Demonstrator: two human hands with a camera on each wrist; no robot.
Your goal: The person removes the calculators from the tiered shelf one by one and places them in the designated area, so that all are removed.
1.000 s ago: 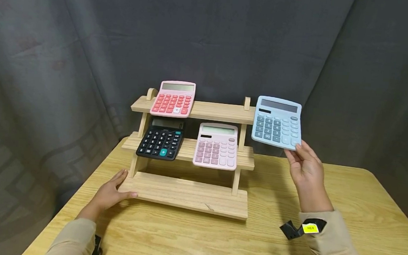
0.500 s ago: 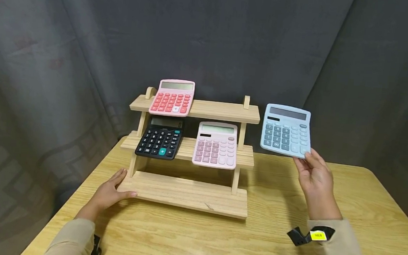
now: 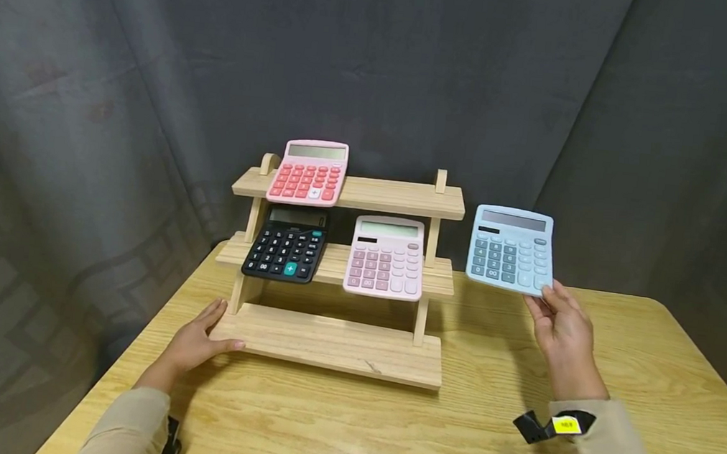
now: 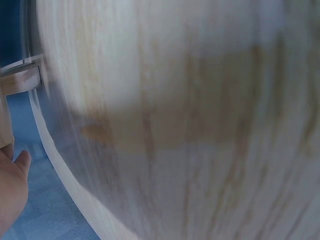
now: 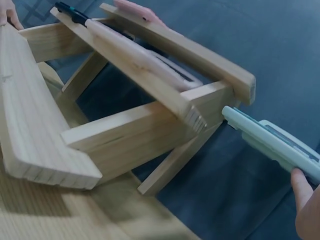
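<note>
A light blue calculator [image 3: 512, 249] is held up at its lower right corner by my right hand [image 3: 567, 335], thumb in front and fingers behind. It hangs in the air just right of a three-tier wooden shelf stand [image 3: 327, 345]. My left hand [image 3: 194, 342] holds the left end of the stand's bottom board, thumb along the front edge. On the top tier, at the left, leans a pink calculator [image 3: 308, 172]. The middle tier bears a black calculator [image 3: 285, 244] at the left and a pale pink calculator [image 3: 385, 258] at the right. In the right wrist view the blue calculator [image 5: 272, 140] appears edge-on.
The stand rests on a light wooden table [image 3: 294, 423], whose rounded far right corner shows. Dark grey curtains [image 3: 378, 62] hang close behind and on both sides. A black strap with a yellow label [image 3: 565, 424] is on the right sleeve.
My right hand has carried the blue calculator rightward, away from the top tier's end, and then lower. My left hand and the other calculators have stayed in place.
</note>
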